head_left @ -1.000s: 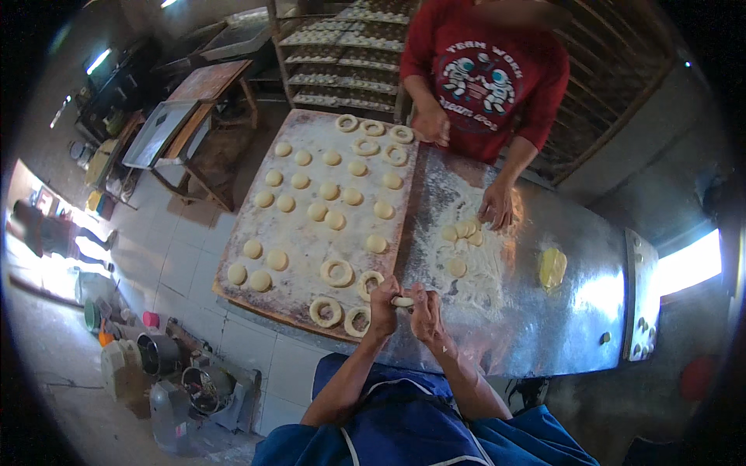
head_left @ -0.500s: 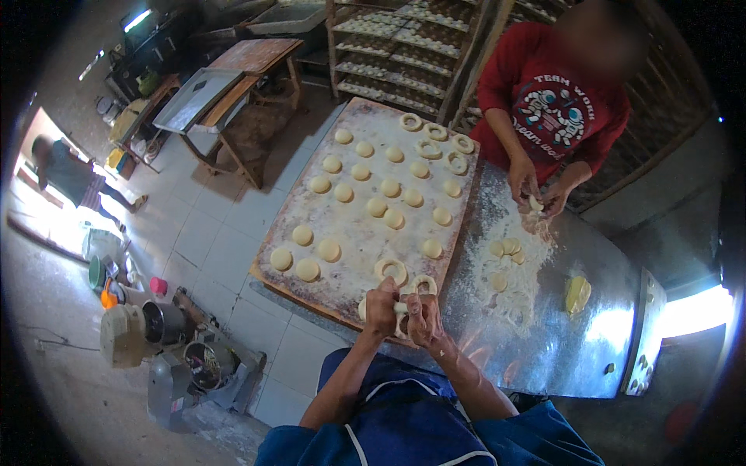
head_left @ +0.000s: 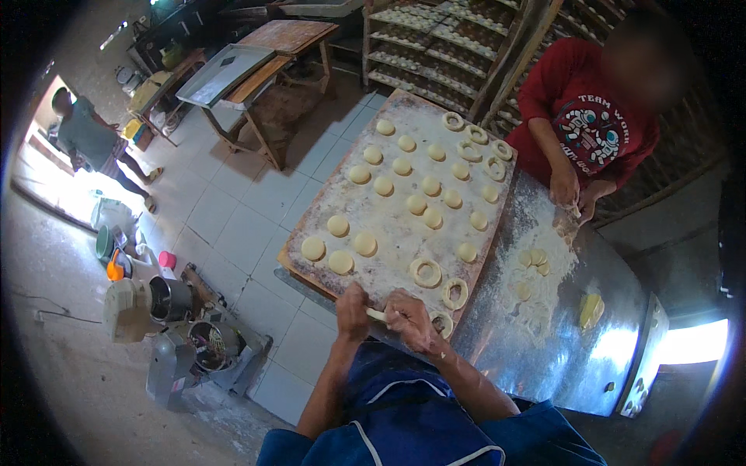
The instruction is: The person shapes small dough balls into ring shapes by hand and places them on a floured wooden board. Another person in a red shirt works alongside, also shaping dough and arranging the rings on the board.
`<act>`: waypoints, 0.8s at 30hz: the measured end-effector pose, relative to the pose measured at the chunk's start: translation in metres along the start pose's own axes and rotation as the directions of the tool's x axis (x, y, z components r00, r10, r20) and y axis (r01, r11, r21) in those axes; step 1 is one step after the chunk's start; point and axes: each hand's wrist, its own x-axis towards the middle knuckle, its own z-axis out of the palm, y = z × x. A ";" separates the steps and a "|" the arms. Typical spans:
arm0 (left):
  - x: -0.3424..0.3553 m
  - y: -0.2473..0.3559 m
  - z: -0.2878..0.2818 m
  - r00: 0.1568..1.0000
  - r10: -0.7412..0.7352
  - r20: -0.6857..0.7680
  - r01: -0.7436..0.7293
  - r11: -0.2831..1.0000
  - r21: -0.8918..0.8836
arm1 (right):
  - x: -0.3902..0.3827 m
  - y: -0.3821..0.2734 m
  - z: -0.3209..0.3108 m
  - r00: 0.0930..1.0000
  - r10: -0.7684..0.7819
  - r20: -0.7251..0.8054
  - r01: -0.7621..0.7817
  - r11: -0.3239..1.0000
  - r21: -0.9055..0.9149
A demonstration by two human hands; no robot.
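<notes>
Between my two closed hands a pale strip of dough [head_left: 377, 315] shows, held over the near edge of a floured board [head_left: 311, 225]. My left hand [head_left: 353, 311] is wrapped round its left end. My right hand [head_left: 412, 320] grips the other end, its fingers curled and floury; most of the dough is hidden inside the hands. Just beyond my right hand lie dough rings [head_left: 426, 272], one of them partly covered by that hand. Several round dough balls [head_left: 365, 244] sit in loose rows across the board, and more dough rings [head_left: 468, 151] lie at its far right corner.
Across the metal table [head_left: 575, 256], a co-worker in a red shirt [head_left: 583, 116] handles a small piece of dough. Flour, dough discs [head_left: 532, 258] and a yellow lump [head_left: 591, 311] lie there. Left stand mixers [head_left: 211, 347]; behind, a tray rack [head_left: 435, 46]. Another person [head_left: 97, 136] stands near the doorway.
My hands have drawn a little apart, with more of the dough strip showing between them. The view has shifted. The co-worker's hands are lower, and the person near the doorway has turned.
</notes>
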 end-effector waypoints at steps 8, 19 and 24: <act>0.016 -0.006 -0.008 0.975 0.169 -0.147 -0.101 0.917 0.386 | 0.037 0.024 -0.003 0.913 0.376 -0.157 -0.390 0.694 -0.606; 0.026 -0.015 -0.006 0.898 0.367 -0.241 -0.107 0.716 0.690 | 0.101 0.068 0.004 0.925 0.360 -0.118 -0.379 0.877 -0.296; 0.044 -0.011 -0.027 0.995 0.098 -0.030 -0.032 0.577 0.816 | 0.019 0.013 -0.052 0.874 0.409 -0.264 -0.428 0.904 -0.017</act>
